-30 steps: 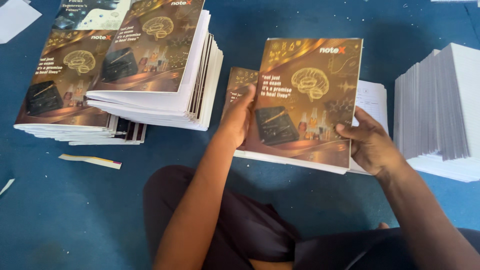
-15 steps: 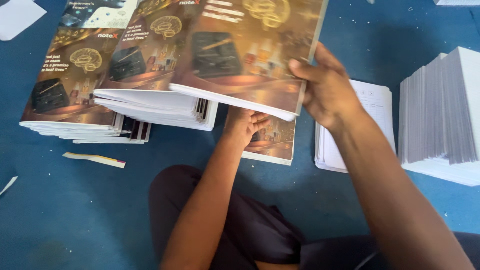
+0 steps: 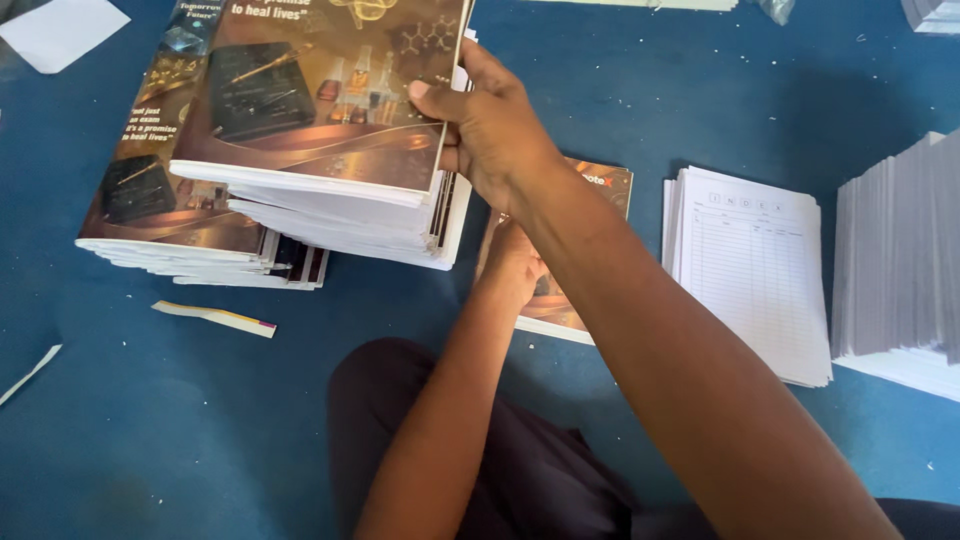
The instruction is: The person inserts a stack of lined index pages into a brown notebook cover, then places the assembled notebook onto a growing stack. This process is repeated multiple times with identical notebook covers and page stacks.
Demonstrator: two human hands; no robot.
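In the head view we are reaching our right hand (image 3: 495, 125) up and across to the left, forearm stretching diagonally from the lower right corner. Its thumb is pressing on the glossy brown cover while the fingers are wrapping round the right edge of the top notebook (image 3: 320, 90), so the hand is clamping that notebook, which is sitting on the near stack of notebooks (image 3: 350, 215). A second stack (image 3: 190, 225) is lying just beside it on the left, partly under it.

Our left hand (image 3: 512, 265) is reaching forward beneath the right forearm, wrist bent, fingers curling down onto the loose cover (image 3: 575, 300) lying flat on the blue floor (image 3: 150, 420). We cannot tell whether it is gripping the cover or only touching it, since the right arm is hiding most of the fingers.

To the right, a pile of ruled white sheets (image 3: 750, 270) is lying near the cover, and a taller white paper stack (image 3: 900, 260) is standing beyond it. A narrow paper strip (image 3: 213, 318) is lying near the left stacks.
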